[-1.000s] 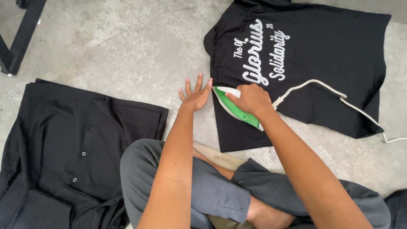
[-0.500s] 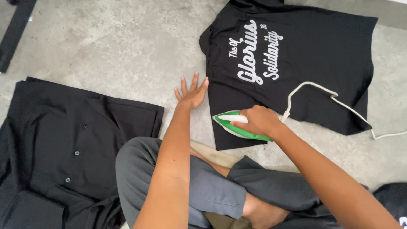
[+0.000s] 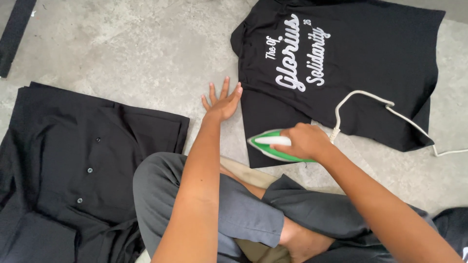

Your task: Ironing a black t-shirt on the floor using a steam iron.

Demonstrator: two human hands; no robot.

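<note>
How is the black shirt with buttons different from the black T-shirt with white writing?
The button shirt has small buttons and no print; the T-shirt has white lettering and no visible buttons. The button shirt lies untouched beside the knee; the T-shirt has the right hand holding a green iron on it. Both are black and lie on the floor.

iron (image 3: 273, 146): green and white, flat on the T-shirt's lower left corner
T-shirt (image 3: 360, 63): black, white script print, spread flat on floor

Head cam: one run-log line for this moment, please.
right hand: grip on green-and-white iron | iron: on black printed T-shirt, near edge | left hand: flat, at shirt edge | black button shirt: left, on floor
</note>
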